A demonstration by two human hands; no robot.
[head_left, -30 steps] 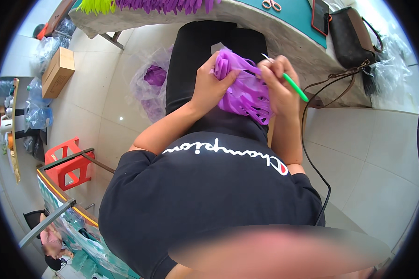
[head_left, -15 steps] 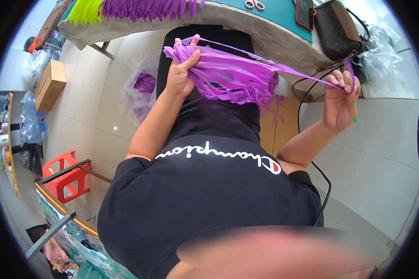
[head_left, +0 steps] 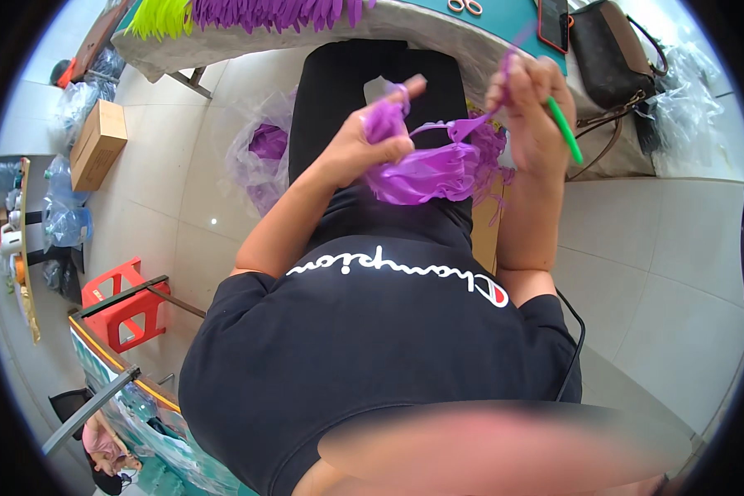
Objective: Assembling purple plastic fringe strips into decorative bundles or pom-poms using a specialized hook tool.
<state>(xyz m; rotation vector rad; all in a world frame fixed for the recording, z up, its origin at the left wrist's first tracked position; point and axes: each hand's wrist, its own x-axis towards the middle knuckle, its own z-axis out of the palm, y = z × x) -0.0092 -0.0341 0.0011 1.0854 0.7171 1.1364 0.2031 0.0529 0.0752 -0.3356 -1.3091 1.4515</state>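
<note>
A bunch of glossy purple stretchy strips (head_left: 426, 175) lies over my lap, its far-right end frayed into thin loops. My left hand (head_left: 351, 153) grips the bunch's left end; some purple material wraps round its fingers, with the index finger sticking out. My right hand (head_left: 531, 107), slightly blurred, is raised to the right of the bunch with fingers pinched on a thin purple strip (head_left: 508, 76). A slim green stick-like tool (head_left: 564, 131) is also held in that hand, jutting out below the fingers. The strip runs down from the right hand toward the bunch.
Ahead is a table (head_left: 248, 50) with rows of purple strips (head_left: 264, 12) and lime-green strips (head_left: 159, 16), scissors (head_left: 465, 7), a phone (head_left: 553, 23) and a brown bag (head_left: 608, 54). A clear bag with purple pieces (head_left: 266, 145), a carton (head_left: 99, 145) and a red stool (head_left: 124, 306) stand left.
My right hand has come in to the left and upward, so the stretched strip is shorter. The bunch hangs looser and my left hand has moved right and nearer me. The green tool shows more.
</note>
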